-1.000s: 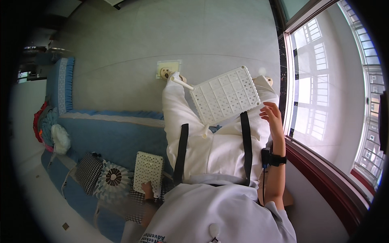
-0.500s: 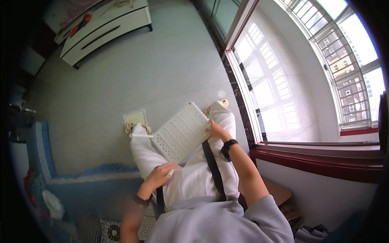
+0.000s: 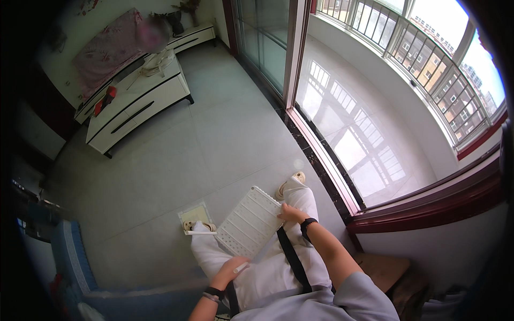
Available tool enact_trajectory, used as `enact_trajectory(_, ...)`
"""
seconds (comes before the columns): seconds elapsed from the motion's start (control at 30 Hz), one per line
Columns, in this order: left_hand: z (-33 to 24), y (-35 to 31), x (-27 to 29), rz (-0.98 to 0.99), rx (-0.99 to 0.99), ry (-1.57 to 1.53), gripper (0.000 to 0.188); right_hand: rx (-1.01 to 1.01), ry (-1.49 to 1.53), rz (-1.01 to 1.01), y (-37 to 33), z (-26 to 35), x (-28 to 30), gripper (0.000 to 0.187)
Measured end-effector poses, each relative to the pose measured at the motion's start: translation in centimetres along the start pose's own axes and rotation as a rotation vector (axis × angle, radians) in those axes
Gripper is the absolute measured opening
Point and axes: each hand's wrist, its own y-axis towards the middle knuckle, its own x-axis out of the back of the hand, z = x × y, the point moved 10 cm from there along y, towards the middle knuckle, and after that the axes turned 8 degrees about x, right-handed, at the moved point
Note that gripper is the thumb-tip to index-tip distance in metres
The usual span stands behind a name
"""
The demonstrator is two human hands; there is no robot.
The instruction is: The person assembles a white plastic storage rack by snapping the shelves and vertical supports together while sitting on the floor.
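A white perforated plastic shelf panel [image 3: 250,222] with raised ribs rests tilted across my lap, between my knees. From its left corner a white tube [image 3: 201,232] sticks out over my left shin. My right hand [image 3: 293,213] grips the panel's right edge, thumb on top. Near the panel's lower corner, my left hand [image 3: 229,272] is closed round a short white tube [image 3: 240,267], whose end shows beside the thumb. Whether that tube is joined to the panel is hidden by the hand.
A pale square sheet [image 3: 196,213] lies on the floor by my left foot. To the right run a sliding door frame [image 3: 321,155] and a dark red ledge [image 3: 428,214]. A blue-covered seat [image 3: 134,304] is at lower left; a low white cabinet [image 3: 142,104] stands at the far left.
My view has tilted up, so the panel, hands and legs appear lower and more of the far room shows. Both hands keep their hold on the panel and tube.
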Motion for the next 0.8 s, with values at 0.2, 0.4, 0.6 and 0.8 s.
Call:
enact_trajectory(0.2, 1.3, -0.8, 1.6, -0.164, 0.035, -0.113, 0.023, 0.128, 0.311, -0.234, 2.6, -0.5, 1.2, 0.061)
enact_trajectory(0.4, -0.9, -1.8, 6.1, -0.219, 0.099, -0.187, 0.020, 0.381, 0.648, -0.266, 2.5, 9.5, 7.6, 0.052)
enact_trajectory(0.6, -7.8, -5.6, 11.4, -0.427, -0.087, -0.024, 0.020, 0.739, 0.706, -0.212, 0.0, 20.4, 14.0, 0.046)
enact_trajectory(0.8, -13.1, -6.6, 17.2, -0.482, -0.139, -0.199, 0.023, 0.860, 0.463, -0.340, -10.4, 29.4, 24.0, 0.050)
